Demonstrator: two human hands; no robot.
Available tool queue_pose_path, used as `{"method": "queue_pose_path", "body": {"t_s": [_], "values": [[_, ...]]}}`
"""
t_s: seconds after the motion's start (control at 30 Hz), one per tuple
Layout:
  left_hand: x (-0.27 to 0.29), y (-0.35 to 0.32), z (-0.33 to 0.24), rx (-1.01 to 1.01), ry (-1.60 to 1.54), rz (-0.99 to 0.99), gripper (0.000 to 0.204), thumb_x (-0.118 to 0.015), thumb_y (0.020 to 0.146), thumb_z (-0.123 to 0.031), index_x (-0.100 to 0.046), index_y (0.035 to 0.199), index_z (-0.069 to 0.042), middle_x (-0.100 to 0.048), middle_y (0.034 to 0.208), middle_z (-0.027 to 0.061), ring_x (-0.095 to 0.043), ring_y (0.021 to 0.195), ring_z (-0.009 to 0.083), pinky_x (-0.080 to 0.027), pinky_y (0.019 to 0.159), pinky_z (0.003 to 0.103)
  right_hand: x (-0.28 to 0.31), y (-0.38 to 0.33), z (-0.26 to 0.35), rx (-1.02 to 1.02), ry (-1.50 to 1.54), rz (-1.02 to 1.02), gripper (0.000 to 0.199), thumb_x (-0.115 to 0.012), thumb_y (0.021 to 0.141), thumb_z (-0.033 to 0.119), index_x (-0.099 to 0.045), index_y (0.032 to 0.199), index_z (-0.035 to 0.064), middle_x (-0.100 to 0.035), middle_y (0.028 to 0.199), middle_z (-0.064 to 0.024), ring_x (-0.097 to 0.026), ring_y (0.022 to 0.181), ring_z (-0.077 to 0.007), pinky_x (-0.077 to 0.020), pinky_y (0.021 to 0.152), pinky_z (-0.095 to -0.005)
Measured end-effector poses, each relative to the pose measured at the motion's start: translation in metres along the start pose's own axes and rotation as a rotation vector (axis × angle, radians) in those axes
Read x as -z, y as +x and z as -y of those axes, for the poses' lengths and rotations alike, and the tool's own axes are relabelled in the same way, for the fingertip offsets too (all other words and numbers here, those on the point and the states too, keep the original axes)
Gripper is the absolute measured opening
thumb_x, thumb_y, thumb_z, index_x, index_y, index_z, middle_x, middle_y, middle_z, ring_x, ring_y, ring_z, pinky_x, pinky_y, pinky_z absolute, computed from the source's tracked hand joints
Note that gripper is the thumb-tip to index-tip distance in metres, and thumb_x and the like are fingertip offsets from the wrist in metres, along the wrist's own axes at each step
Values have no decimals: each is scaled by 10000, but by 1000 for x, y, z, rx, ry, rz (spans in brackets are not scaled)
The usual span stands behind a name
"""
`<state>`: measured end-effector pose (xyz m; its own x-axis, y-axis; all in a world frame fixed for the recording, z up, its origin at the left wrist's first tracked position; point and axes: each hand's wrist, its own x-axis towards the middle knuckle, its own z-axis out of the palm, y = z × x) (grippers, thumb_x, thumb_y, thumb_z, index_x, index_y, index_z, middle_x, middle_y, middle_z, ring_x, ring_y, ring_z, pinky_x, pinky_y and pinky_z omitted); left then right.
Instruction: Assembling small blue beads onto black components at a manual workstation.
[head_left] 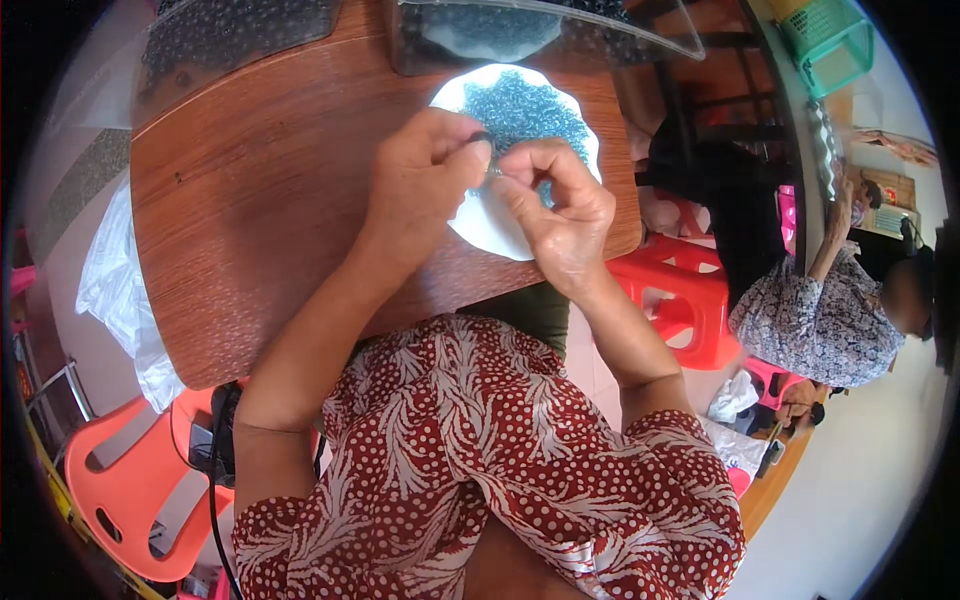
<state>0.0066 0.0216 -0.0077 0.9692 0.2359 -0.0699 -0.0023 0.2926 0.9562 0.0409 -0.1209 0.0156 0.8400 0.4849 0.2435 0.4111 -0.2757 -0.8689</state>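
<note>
Both hands meet over a white scalloped plate [485,222] that bears a pile of small clear-blue pieces [535,112]. My left hand [420,185] is closed in a pinch on a small black piece [481,137], whose full shape the fingers hide. From the other side my right hand [565,220] pinches a tiny clear piece [494,172] right against the left fingertips. Whether the two pieces are joined I cannot tell.
The plate stands on a brown wooden table [260,200]. Clear bins with dark pieces [230,45] line its far edge. A red stool [690,300] stands at the right, an orange chair [115,490] at the lower left. Another person [820,325] sits far right.
</note>
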Motion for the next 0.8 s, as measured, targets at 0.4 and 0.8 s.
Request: {"method": "queue_pose_path", "body": {"t_s": [0.4,0.8], "values": [[-4,-4,7,-175,188,-40,170,-589,803,-98,-550,944,-12,-576,729,3,-479,599,25,-367,492,171,0,-2,-1,-17,-14,-9,150,-622,743,-65,-563,866,-2,-547,825,0,-484,713,-68,-413,651,-197],[2,1,-10,138,-52,-22,144,-601,771,-66,-571,887,12,-545,606,18,-411,421,29,-275,358,163,-2,4,-2,226,-241,-47,173,-609,653,-66,-552,794,17,-511,676,-64,-502,618,-188,-410,544,-284]]}}
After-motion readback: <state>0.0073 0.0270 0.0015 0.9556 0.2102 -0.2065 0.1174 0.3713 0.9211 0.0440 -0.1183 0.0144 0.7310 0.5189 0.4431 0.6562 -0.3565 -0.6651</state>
